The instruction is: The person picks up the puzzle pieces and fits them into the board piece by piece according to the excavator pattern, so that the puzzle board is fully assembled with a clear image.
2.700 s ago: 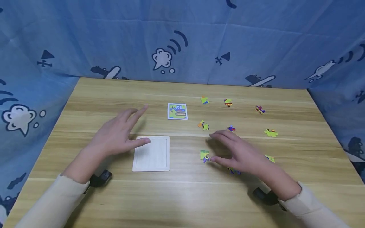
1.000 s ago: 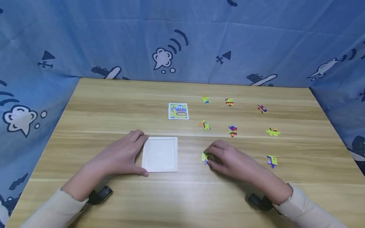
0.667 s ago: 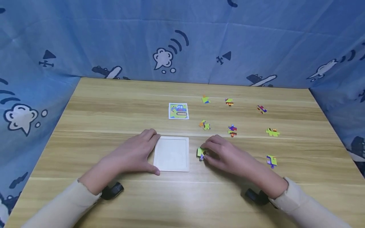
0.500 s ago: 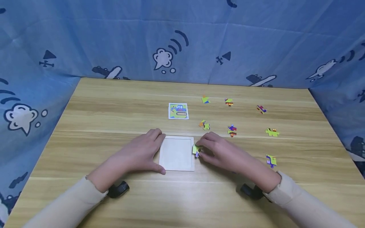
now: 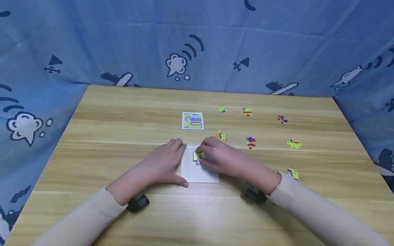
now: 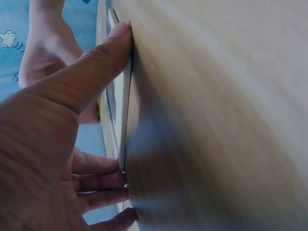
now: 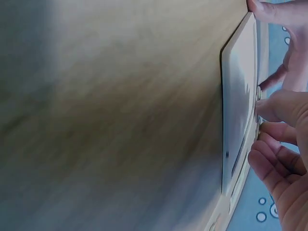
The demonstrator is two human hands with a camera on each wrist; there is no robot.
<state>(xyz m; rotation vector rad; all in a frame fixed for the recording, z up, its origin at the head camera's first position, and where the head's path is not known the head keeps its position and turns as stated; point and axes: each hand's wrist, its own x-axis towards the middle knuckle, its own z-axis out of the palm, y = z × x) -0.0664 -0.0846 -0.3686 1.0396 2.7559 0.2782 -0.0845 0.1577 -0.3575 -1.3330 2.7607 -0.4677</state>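
My left hand holds the left side of a pale square puzzle tray, thumb at its near corner and fingertips at its far corner. In the left wrist view the thumb and fingers press on the edge of the tray. Between thumb and fingers my right hand pinches a yellow-green jigsaw piece with a purple tab, over the far part of the tray. That hand covers the tray's far right corner. In the right wrist view the curled fingers hide most of the piece.
Behind the tray lies a small picture card of an excavator. Several loose jigsaw pieces are spread to the right, among them a red-and-blue one and a green one. A blue printed curtain borders the wooden table.
My left hand came down to the tray's left side and slid it to the right. My right hand took hold of the jigsaw piece and carried it left from the table to over the tray.
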